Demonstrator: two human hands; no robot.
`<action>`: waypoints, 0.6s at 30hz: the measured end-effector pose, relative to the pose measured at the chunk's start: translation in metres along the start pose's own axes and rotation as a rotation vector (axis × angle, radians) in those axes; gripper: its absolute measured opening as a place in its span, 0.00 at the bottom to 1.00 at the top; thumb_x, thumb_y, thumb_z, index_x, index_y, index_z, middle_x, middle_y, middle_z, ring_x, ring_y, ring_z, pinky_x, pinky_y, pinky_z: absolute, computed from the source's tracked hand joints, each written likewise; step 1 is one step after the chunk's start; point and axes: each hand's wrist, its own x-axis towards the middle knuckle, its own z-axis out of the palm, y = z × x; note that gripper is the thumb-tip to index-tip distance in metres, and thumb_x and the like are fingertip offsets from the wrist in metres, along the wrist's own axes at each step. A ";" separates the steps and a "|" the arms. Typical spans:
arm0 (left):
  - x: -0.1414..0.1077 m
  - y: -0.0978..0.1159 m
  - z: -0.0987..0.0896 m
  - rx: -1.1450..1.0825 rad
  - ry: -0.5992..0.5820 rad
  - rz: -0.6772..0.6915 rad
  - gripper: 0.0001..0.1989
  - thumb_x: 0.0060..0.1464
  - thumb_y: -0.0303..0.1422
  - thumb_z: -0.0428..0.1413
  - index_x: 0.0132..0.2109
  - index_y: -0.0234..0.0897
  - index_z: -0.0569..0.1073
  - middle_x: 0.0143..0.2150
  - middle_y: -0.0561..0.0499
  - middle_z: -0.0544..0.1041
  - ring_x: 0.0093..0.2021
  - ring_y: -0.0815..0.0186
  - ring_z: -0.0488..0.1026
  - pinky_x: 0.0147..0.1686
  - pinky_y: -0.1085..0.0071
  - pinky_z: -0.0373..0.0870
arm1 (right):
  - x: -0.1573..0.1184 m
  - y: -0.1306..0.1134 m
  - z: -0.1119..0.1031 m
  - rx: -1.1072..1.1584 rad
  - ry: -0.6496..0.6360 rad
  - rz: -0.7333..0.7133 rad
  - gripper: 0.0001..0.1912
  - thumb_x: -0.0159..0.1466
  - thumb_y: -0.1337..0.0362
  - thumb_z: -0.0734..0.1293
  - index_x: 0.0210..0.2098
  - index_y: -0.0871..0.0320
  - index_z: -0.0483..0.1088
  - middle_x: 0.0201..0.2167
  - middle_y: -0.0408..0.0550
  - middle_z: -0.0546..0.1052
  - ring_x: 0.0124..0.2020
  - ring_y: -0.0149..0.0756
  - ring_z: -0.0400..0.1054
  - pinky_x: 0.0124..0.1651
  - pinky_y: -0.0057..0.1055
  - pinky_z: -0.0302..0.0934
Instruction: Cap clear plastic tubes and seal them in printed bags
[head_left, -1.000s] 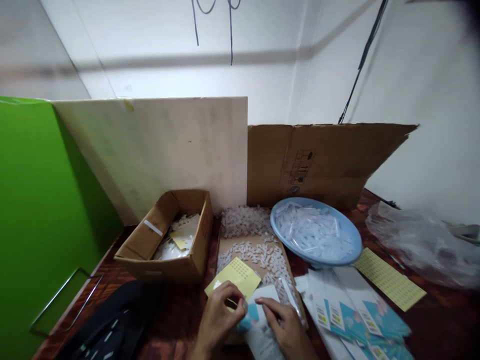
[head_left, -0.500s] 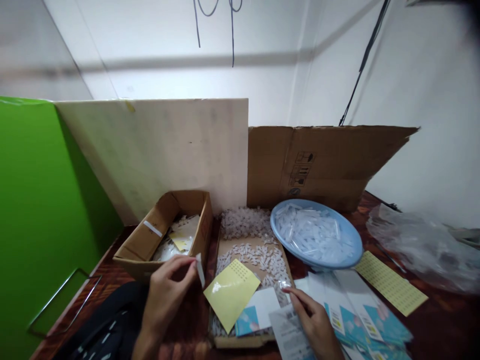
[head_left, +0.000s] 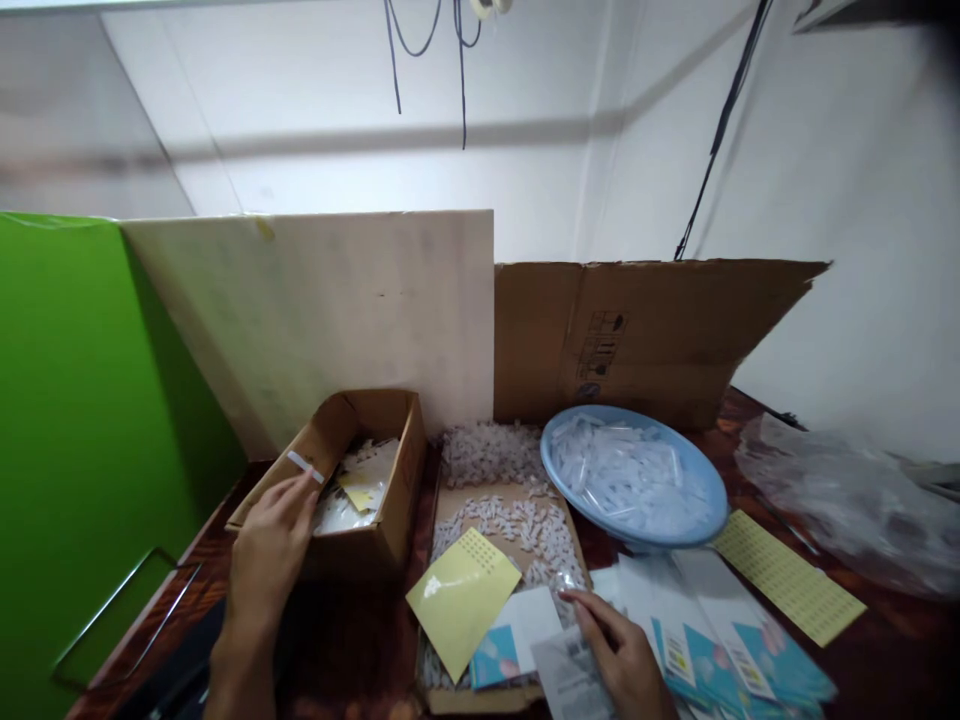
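Observation:
My left hand (head_left: 268, 552) reaches over the near left rim of a small cardboard box (head_left: 394, 530), fingers spread flat and nothing visible in them. Inside the box lie white packets and a yellow scrap (head_left: 360, 490). My right hand (head_left: 619, 648) rests low on a printed packet (head_left: 568, 672), its fingertips close to a little clear piece by the heap of small white plastic parts (head_left: 517, 520). Between the hands a yellow sticker sheet (head_left: 461, 595) lies on a flat cardboard tray (head_left: 480, 698).
A blue bowl (head_left: 705, 522) of clear tubes stands right of the heap. Printed blue-and-white packets (head_left: 724, 640), another yellow sticker sheet (head_left: 787, 580) and a crumpled plastic bag (head_left: 847, 500) lie to the right. A pale board (head_left: 337, 310), a cardboard sheet (head_left: 637, 330) and a green panel (head_left: 75, 400) wall the desk.
My left hand carried a small white packet from the tray to the box at the left and now shows none. My right hand slid a little right onto the printed packets.

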 end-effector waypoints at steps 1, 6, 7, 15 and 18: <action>-0.006 0.005 -0.001 -0.028 0.067 0.026 0.20 0.63 0.45 0.49 0.48 0.39 0.81 0.51 0.42 0.80 0.51 0.49 0.77 0.53 0.56 0.71 | 0.000 -0.002 0.001 0.007 0.011 0.005 0.22 0.67 0.48 0.65 0.46 0.56 0.83 0.48 0.55 0.84 0.52 0.50 0.78 0.53 0.34 0.73; -0.088 0.069 0.010 -0.257 0.136 0.023 0.14 0.65 0.41 0.54 0.49 0.38 0.77 0.45 0.44 0.81 0.45 0.55 0.79 0.51 0.59 0.76 | 0.002 -0.013 0.021 0.099 0.158 0.064 0.25 0.67 0.45 0.64 0.49 0.59 0.77 0.39 0.55 0.85 0.39 0.47 0.81 0.39 0.31 0.76; -0.112 0.084 0.018 -0.375 -0.027 0.090 0.12 0.65 0.39 0.54 0.49 0.39 0.77 0.44 0.46 0.82 0.43 0.58 0.81 0.46 0.66 0.79 | 0.003 -0.016 0.028 0.108 0.201 0.065 0.25 0.67 0.44 0.64 0.46 0.59 0.77 0.37 0.55 0.85 0.37 0.47 0.81 0.36 0.31 0.75; -0.193 0.129 0.071 -0.712 -0.417 0.309 0.34 0.59 0.43 0.62 0.69 0.39 0.65 0.63 0.36 0.74 0.63 0.50 0.73 0.59 0.61 0.74 | -0.013 -0.059 0.077 0.267 0.149 -0.002 0.25 0.68 0.41 0.62 0.49 0.54 0.76 0.47 0.56 0.83 0.44 0.48 0.79 0.46 0.35 0.74; -0.175 0.128 0.065 -0.773 -0.374 0.128 0.16 0.64 0.38 0.58 0.56 0.39 0.77 0.52 0.40 0.82 0.52 0.55 0.81 0.52 0.65 0.79 | -0.015 -0.063 0.082 0.377 0.090 0.045 0.23 0.68 0.43 0.64 0.48 0.55 0.75 0.43 0.57 0.83 0.44 0.49 0.79 0.46 0.35 0.74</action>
